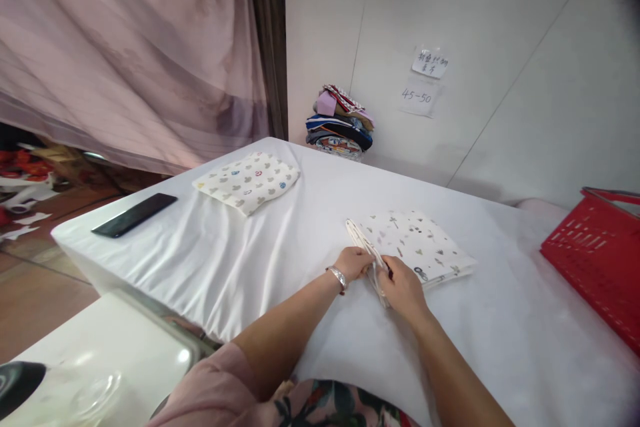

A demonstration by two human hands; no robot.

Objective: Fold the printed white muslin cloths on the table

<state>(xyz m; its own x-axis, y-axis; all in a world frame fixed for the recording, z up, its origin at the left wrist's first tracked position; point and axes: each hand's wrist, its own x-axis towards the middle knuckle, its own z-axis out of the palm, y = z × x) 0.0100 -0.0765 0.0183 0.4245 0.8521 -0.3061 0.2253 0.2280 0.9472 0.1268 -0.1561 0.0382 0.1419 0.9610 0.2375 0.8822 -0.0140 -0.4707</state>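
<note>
Because the layered edge would probably fan apart if let go, I grasp it from both sides: the fingers of my left hand [354, 263] pinch it from the left, and those of my right hand [404, 287] grip it just beside them, from the right. What I hold belongs with the folded white cloth printed with small scattered motifs [420, 240], which lies before me on the near right part of a table draped in smooth white fabric [320, 213]. Whether the pinched edge and the flat panel are one piece or two, I cannot tell. The panel lies flat, I judge, so that the table bears its weight while my fingers manage only the edge.

Counting about me, I find one other folded piece, a white cloth with grey bear-like heads [250, 180], at the far left, well apart, perhaps so it does not mix with mine. One flat black phone [135, 215] lies near the left edge, seemingly out of my way. One red plastic basket [595, 260] stands at the right, maybe within easy reach. One pile of multicoloured folded fabrics [343, 123] rises beyond the far edge against the wall; its layers overlap too much to count. Two white handwritten paper sheets [418, 97] hang on that wall, one above the other. One silver-coloured band [339, 279] circles my left wrist.
</note>
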